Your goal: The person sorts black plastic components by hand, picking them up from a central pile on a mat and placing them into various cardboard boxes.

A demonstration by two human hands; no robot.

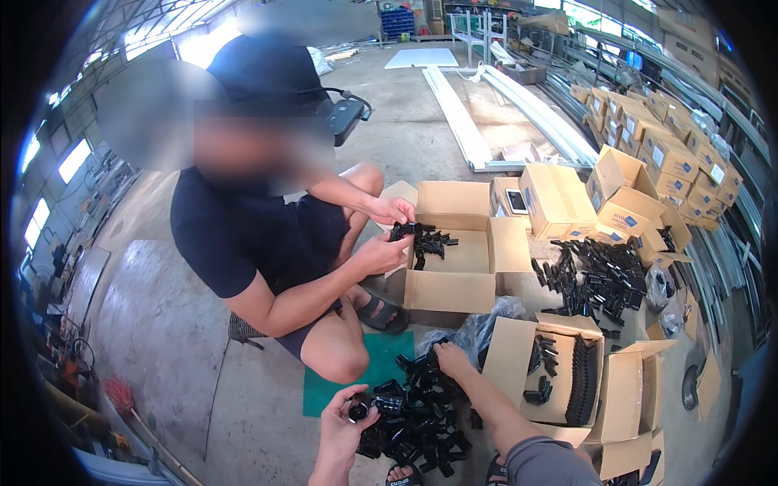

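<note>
In my left hand [344,429] is a black tubular fitting [387,402], its round open end held between the thumb and fingers. My right hand [454,357] reaches to the far side of a heap of black fittings [421,433] on the floor. Its fingers are curled down onto a black fitting at the heap's edge; the fingertips are partly hidden. A green sheet [324,395] lies under part of the heap. To the right, an open carton [506,356] holds a neat row of black fittings and a few loose ones.
Across from me a seated co-worker [267,267] handles a black fitting over another open carton [450,301]. Clear plastic bags [486,320] lie between the cartons. A second heap of black parts [596,275] and stacked boxes [664,154] stand at right. My sandalled feet [403,474] are below.
</note>
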